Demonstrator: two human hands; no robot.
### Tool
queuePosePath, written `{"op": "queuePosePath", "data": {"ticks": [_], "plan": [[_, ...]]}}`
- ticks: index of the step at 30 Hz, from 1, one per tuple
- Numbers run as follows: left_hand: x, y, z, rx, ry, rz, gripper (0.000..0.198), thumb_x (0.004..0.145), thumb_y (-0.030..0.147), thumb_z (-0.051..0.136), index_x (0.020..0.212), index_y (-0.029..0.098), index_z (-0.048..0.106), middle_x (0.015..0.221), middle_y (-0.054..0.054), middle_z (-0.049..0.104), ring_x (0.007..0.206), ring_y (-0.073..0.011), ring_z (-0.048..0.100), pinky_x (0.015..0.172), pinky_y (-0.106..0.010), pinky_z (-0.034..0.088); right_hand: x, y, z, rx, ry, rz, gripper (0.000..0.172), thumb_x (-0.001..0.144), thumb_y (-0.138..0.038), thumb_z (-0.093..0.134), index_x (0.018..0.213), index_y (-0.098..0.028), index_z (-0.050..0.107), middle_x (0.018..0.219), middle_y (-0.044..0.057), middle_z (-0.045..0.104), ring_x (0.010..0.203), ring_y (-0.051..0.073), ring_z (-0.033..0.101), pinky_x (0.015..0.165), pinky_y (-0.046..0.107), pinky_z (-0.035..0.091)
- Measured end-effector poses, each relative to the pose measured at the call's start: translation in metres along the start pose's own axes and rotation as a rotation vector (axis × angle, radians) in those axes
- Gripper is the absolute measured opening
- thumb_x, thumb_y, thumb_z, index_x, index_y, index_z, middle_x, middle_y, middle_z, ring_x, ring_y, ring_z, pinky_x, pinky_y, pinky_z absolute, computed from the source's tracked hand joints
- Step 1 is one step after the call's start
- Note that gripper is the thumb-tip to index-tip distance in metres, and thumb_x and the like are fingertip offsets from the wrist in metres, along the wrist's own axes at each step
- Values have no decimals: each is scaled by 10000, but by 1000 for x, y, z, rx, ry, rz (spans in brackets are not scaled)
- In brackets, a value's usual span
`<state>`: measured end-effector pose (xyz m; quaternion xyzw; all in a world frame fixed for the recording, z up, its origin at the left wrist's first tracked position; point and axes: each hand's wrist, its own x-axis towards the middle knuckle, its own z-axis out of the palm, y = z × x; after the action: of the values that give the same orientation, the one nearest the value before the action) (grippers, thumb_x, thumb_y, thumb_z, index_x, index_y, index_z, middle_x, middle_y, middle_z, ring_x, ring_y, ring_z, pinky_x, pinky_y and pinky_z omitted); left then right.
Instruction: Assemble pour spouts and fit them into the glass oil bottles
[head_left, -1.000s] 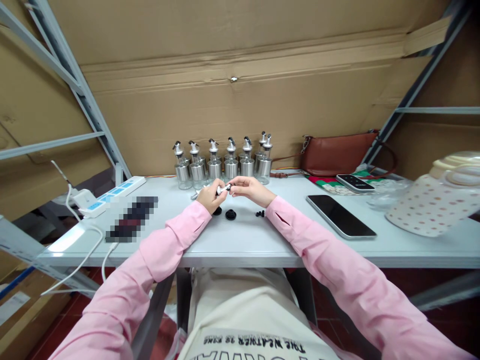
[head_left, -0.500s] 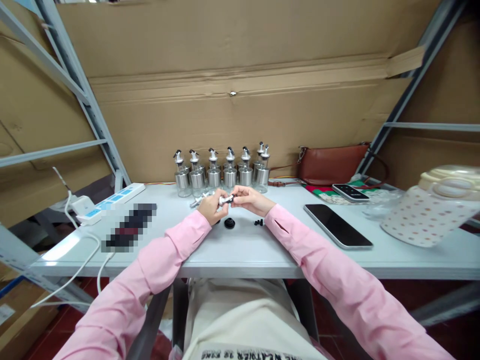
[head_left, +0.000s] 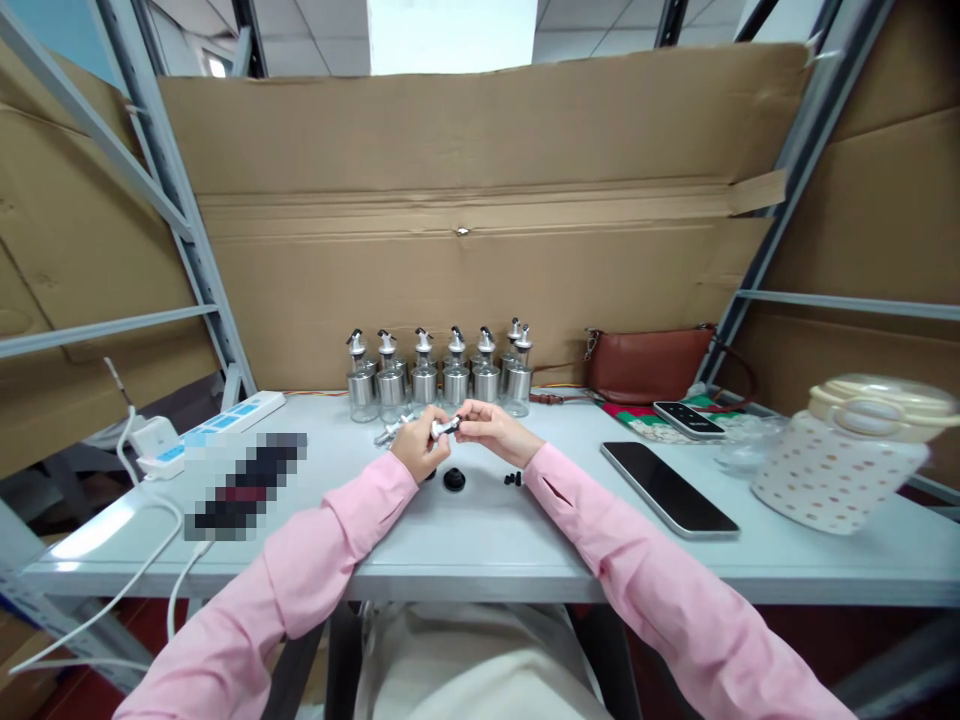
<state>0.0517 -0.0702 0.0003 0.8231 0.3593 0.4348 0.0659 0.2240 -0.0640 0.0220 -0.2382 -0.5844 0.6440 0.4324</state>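
My left hand (head_left: 420, 444) is closed on a small silver spout (head_left: 442, 428) with a black part, above the middle of the table. The fingertips of my right hand (head_left: 496, 430) pinch the black end of that spout from the other side. Just below the hands lies a round black cap (head_left: 454, 479), and several tiny black pieces (head_left: 513, 479) are by my right wrist. More silver spouts (head_left: 391, 430) lie on the tabletop left of my left hand. Behind them stand several glass and steel bottles (head_left: 424, 383) with spouts on top.
At the left are a power strip (head_left: 217, 432), white cables and a blurred dark object (head_left: 247, 487). A large phone (head_left: 669, 488), a smaller device (head_left: 688, 420), a brown bag (head_left: 649, 367) and a dotted container (head_left: 840, 465) occupy the right. Cardboard (head_left: 465, 280) stands behind.
The camera view has tilted upward, so the ceiling now shows and the table sits lower. Both hands still hold the spout, which now points slightly more upward at its black end.
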Motion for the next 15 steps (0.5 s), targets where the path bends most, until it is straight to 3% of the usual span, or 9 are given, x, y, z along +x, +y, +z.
{"op": "queuePosePath", "data": {"ticks": [15], "plan": [[0,-4,-1,77,24,19,243,688,205,440,929,183,468,552,58,475,446,-95,458,504,-203,367,-1,1,7,-14,60,-19,248,572,-279,770,706,-178,587,736,-25,617,687,91,549,699,264,426]]}}
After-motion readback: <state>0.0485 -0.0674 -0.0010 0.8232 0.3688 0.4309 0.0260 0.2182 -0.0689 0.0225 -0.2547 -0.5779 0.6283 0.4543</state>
